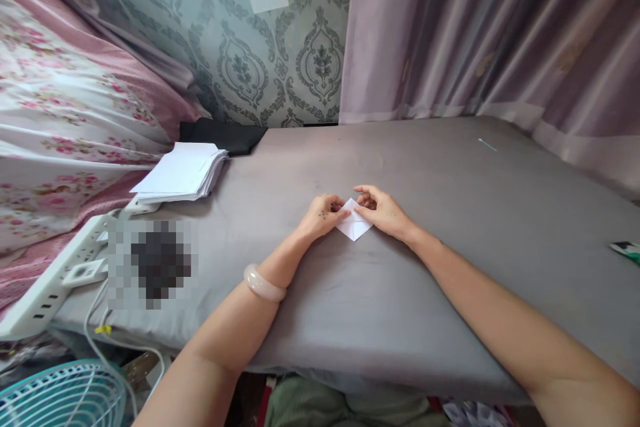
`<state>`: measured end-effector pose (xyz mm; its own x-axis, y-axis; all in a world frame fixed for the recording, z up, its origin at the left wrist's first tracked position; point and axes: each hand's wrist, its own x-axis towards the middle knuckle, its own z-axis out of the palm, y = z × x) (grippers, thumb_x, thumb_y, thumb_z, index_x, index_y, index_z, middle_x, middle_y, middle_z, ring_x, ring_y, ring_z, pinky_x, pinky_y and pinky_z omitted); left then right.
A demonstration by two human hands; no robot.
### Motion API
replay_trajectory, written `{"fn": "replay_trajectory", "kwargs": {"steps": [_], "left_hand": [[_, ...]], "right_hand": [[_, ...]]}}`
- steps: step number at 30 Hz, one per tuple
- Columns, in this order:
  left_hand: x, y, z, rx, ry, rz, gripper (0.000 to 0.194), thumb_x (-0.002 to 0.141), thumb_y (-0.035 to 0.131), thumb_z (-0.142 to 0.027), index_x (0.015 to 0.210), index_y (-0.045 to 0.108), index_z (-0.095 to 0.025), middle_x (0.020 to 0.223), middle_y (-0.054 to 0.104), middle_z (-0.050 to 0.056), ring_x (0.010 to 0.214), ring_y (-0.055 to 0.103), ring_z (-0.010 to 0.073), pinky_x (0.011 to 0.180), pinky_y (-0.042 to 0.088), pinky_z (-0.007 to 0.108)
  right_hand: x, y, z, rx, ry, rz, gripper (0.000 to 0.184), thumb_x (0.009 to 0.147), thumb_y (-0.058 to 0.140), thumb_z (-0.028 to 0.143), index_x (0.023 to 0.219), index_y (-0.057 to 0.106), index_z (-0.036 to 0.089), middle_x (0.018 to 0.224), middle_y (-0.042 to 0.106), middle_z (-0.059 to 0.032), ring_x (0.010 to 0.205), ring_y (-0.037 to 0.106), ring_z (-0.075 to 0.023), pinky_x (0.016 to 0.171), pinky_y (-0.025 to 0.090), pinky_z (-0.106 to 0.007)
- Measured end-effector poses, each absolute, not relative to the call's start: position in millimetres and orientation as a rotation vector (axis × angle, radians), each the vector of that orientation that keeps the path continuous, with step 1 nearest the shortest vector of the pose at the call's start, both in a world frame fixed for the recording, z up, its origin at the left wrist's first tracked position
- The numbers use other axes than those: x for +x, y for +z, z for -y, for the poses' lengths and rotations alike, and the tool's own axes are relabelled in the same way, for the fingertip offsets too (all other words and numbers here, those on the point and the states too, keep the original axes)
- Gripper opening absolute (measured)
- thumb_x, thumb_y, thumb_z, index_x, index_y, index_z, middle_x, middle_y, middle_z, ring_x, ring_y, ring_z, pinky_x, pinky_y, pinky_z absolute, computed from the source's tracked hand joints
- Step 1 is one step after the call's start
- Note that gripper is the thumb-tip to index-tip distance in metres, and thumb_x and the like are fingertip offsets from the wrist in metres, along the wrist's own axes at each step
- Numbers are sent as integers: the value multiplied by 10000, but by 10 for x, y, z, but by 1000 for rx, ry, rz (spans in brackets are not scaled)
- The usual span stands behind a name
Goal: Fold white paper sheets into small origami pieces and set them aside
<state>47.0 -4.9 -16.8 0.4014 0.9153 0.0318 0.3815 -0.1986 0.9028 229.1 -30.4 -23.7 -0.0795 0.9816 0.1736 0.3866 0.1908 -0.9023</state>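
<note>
A small folded piece of white paper, diamond-shaped with crease lines across it, is between my two hands over the grey-covered table. My left hand grips its left corner, thumb on top and fingers curled at the edge. On the right side, my right hand pinches the paper with the thumb laid on its face and the index finger partly raised. The undersides of the fingers are hidden. A pale bangle circles my left wrist.
A stack of white paper lies at the back left, beside a black folded item. A white power strip with cables runs along the left edge. A teal fan stands at the lower left. A thin stick lies at the back right.
</note>
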Motion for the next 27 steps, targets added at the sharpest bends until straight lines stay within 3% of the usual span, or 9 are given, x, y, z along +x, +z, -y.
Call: {"fn": "replay_trajectory", "kwargs": {"steps": [4, 7, 15, 21, 27], "left_hand": [[474, -133, 60, 1302, 914, -1005, 297, 661, 762, -384, 774, 629, -144, 672, 597, -3, 582, 494, 93, 561, 342, 225], [496, -88, 63, 1013, 1062, -905, 349, 601, 817, -346, 775, 584, -152, 719, 613, -7, 609, 525, 77, 576, 371, 210], [627, -29, 187, 785, 1047, -728, 373, 598, 837, -199, 809, 531, -158, 801, 642, -5, 788, 636, 122, 837, 499, 317], [544, -13, 156, 1015, 964, -856, 317, 594, 843, -251, 805, 635, -137, 753, 665, 9, 669, 581, 91, 691, 439, 245], [465, -37, 82, 1037, 940, -827, 298, 560, 863, -282, 742, 688, -126, 713, 655, 17, 640, 563, 86, 674, 432, 246]], "right_hand": [[2294, -155, 329, -1266, 962, 1314, 460, 736, 681, 382, 1146, 598, 188, 1007, 665, -72, 888, 625, -167, 824, 498, -352], [2261, -93, 379, -1228, 1148, 1131, 471, 746, 677, 499, 1111, 624, 206, 1074, 683, -87, 981, 636, -202, 827, 498, -350], [2073, -61, 463, -1074, 1281, 895, 386, 597, 817, 409, 906, 727, 196, 936, 739, -58, 868, 652, -204, 781, 488, -344], [2187, -71, 437, -1176, 1241, 943, 330, 573, 822, 420, 777, 746, 172, 796, 734, -55, 716, 625, -179, 728, 477, -347], [2264, -48, 448, -1204, 1178, 1085, 315, 619, 799, 430, 820, 760, 191, 805, 730, -45, 712, 590, -156, 674, 440, -304]]}}
